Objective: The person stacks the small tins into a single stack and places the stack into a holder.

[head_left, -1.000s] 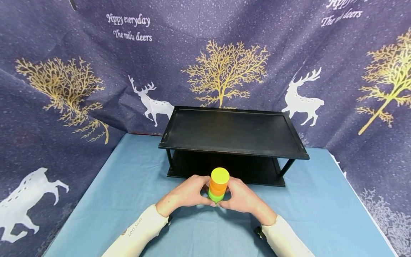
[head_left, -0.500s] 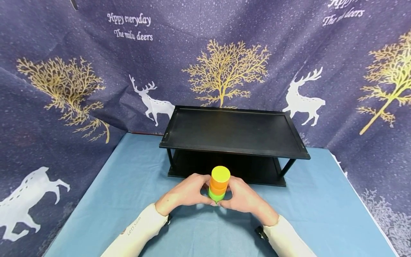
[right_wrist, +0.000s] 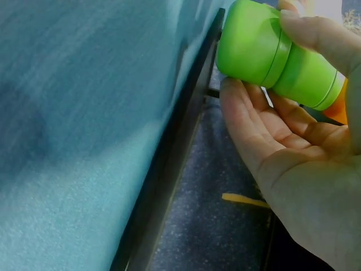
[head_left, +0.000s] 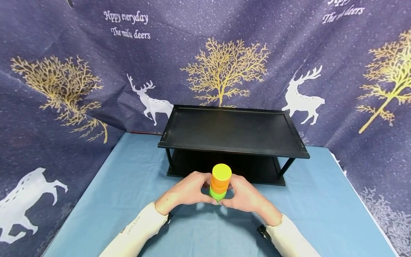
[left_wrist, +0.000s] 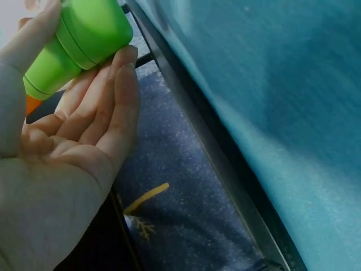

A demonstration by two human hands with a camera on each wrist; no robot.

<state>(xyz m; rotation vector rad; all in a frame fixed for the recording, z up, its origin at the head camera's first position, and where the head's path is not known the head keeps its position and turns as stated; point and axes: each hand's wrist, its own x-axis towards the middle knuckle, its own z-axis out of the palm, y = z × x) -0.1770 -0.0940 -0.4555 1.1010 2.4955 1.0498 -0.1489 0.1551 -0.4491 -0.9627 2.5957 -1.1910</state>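
Note:
Both hands hold one upright stack of coloured plastic cups between them, just in front of the black rack. Its top is a flat yellow disc, with orange below and green at the bottom. My left hand grips it from the left, fingers behind and thumb in front. From the right, my right hand does the same, the two thumbs almost meeting at the base. In the left wrist view the green lower part lies between thumb and fingers. The right wrist view shows the green part with its ridged seam.
A black two-tier rack stands behind the hands, its lower shelf partly hidden by them. Blue cloth covers the table. A dark blue curtain with deer and trees hangs behind and at both sides.
The stack and both hands have edged slightly upward in the head view, the stack also a little to the right. Both hands keep their grip.

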